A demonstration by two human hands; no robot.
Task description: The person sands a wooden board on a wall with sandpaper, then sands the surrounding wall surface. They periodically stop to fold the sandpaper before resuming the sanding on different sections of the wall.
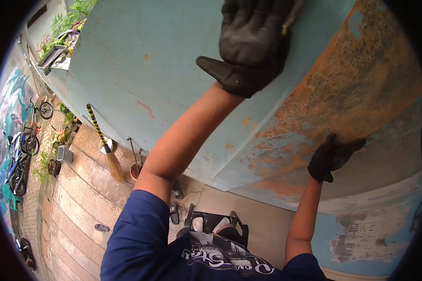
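With left hand (253,51) thumb-out by the blue-green wall (159,61), grip unclear, and right hand (330,160) spread open, seemingly empty, reaching up nearer the rusty patch (349,77), slanting from far right to near left.

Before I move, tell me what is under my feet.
Your feet rest on a dark framed stand; tiled floor shows around it. What lies directly beneath the stand is hidden.

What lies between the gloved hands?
Only painted surface: blue-green beside the upper hand, then a flaking brown patch near the lower hand. The head view shows no object there.
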